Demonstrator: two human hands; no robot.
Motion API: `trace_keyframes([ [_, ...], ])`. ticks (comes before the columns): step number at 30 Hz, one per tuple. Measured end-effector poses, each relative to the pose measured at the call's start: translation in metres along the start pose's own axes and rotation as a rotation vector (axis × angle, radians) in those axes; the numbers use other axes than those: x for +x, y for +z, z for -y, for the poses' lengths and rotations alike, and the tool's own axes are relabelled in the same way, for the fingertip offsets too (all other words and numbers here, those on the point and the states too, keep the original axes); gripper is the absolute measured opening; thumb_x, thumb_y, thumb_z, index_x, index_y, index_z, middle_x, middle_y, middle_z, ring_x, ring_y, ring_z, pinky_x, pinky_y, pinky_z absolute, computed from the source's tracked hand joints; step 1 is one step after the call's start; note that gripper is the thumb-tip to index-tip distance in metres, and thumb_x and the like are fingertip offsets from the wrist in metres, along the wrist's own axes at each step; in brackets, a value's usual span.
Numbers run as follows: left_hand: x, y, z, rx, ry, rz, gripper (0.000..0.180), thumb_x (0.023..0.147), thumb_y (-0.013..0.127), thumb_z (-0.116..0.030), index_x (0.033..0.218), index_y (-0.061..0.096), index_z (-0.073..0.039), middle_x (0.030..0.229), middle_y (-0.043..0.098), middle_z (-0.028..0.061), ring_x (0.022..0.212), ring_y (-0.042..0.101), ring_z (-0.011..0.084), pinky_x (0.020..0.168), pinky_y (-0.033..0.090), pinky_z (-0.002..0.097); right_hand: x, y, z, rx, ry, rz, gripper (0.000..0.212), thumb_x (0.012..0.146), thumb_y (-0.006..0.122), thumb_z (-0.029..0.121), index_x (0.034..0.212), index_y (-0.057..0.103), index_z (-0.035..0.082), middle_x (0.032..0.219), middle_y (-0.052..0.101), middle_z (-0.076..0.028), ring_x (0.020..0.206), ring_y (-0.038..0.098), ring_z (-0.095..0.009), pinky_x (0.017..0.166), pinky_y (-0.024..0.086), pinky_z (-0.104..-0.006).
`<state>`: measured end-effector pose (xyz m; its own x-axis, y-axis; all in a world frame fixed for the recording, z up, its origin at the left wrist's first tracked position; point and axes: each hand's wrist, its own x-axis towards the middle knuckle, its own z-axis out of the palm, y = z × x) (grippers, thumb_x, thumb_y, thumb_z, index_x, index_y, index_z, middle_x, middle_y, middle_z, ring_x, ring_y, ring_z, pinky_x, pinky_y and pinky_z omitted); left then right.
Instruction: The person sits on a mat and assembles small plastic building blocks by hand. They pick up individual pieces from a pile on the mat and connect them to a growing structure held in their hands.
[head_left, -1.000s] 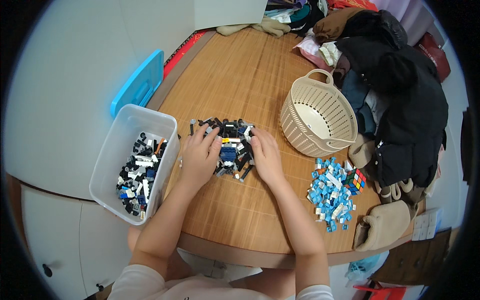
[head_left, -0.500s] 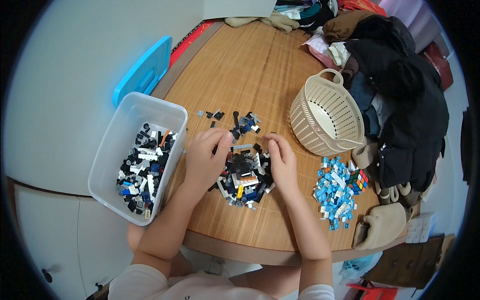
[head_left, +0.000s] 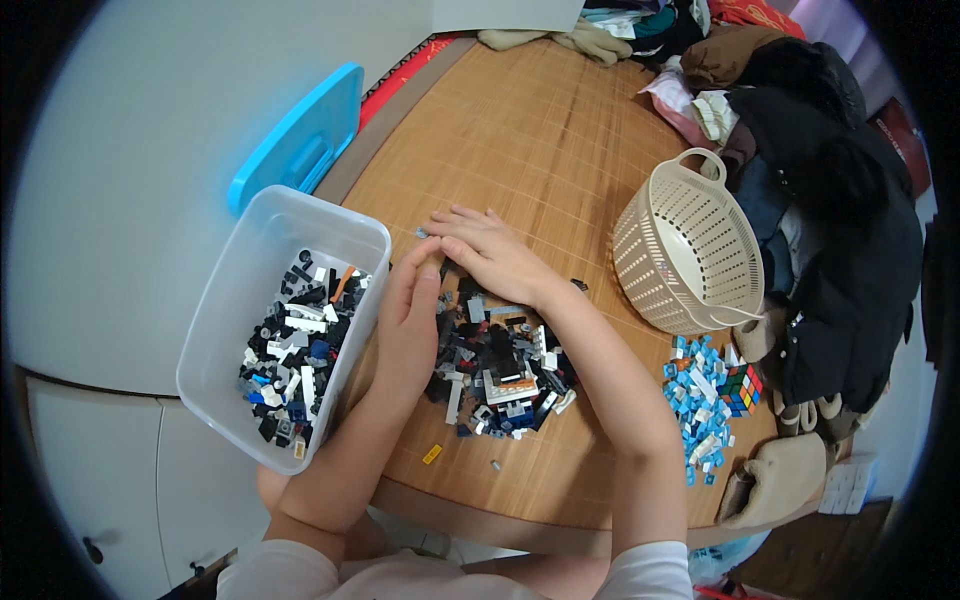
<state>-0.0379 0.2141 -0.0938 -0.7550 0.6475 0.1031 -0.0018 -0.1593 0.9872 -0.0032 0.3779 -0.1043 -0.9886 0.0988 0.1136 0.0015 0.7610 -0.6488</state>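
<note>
A pile of mixed toy building bricks (head_left: pixel 500 350), mostly black, grey and white, lies on the table in front of me. My left hand (head_left: pixel 408 315) stands on edge at the pile's left side, its fingers stretched and slightly cupped. Across the pile's far edge my right hand (head_left: pixel 492 258) lies palm down with fingers spread, its fingertips meeting those of the left. Any bricks beneath the right palm are hidden. A yellow brick (head_left: pixel 432 455) and a small grey piece (head_left: pixel 496 465) lie apart on the near side.
A translucent bin (head_left: pixel 215 320) holding more bricks stands at the left, its blue lid (head_left: pixel 300 140) behind it. On the right are a beige basket (head_left: pixel 640 245), blue and white pieces (head_left: pixel 700 415), a puzzle cube (head_left: pixel 742 390) and heaped clothes (head_left: pixel 845 260).
My right hand has swung left over the pile's far side, where loose bricks lay. The pile has spread somewhat, and the yellow brick now lies separate near the front edge.
</note>
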Motion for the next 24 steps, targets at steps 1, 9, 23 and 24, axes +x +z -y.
trace_keyframes([
  [1, 0.0, 0.0, 0.0, -0.014, 0.005, -0.009, 0.033, 0.094, 0.038, -0.016, 0.121, 0.045, 0.001, 0.121, 0.047, 0.0095, 0.111, 0.044, 0.0156, 0.095, 0.033, 0.0276, 0.003, 0.002, 0.002, 0.023, -0.002, 0.021, 0.044, 0.094, 0.032, 0.037, 0.126, 0.048, 0.012, 0.135, 0.041, -0.008, 0.132, 0.025, -0.027, 0.108, 0.009, -0.049],
  [9, 0.001, -0.001, 0.015, 0.15, 0.129, -0.016, 0.037, 0.093, 0.039, -0.013, 0.125, 0.04, 0.004, 0.128, 0.043, 0.0163, 0.119, 0.041, 0.0248, 0.1, 0.03, 0.0335, -0.012, 0.001, 0.007, 0.112, -0.1, 0.164, 0.034, 0.093, 0.04, 0.026, 0.117, 0.056, 0.008, 0.13, 0.047, -0.01, 0.129, 0.03, -0.029, 0.108, 0.01, -0.0486],
  [23, -0.005, 0.008, 0.007, 0.119, 0.131, -0.099, 0.03, 0.092, 0.04, -0.011, 0.116, 0.05, 0.004, 0.115, 0.053, 0.016, 0.11, 0.048, 0.0209, 0.093, 0.036, 0.0312, -0.022, -0.019, 0.004, 0.475, 0.059, -0.024, 0.031, 0.088, 0.046, 0.008, 0.117, 0.054, 0.002, 0.128, 0.048, -0.012, 0.119, 0.044, -0.02, 0.098, 0.035, -0.03],
  [24, -0.006, 0.006, 0.002, 0.105, 0.121, -0.058, 0.028, 0.092, 0.04, -0.009, 0.114, 0.052, 0.004, 0.111, 0.055, 0.0141, 0.106, 0.049, 0.0188, 0.091, 0.037, 0.0293, -0.015, -0.014, 0.001, 0.376, 0.016, -0.024, 0.032, 0.088, 0.045, 0.008, 0.118, 0.053, 0.003, 0.13, 0.045, -0.012, 0.121, 0.041, -0.02, 0.099, 0.034, -0.0304],
])
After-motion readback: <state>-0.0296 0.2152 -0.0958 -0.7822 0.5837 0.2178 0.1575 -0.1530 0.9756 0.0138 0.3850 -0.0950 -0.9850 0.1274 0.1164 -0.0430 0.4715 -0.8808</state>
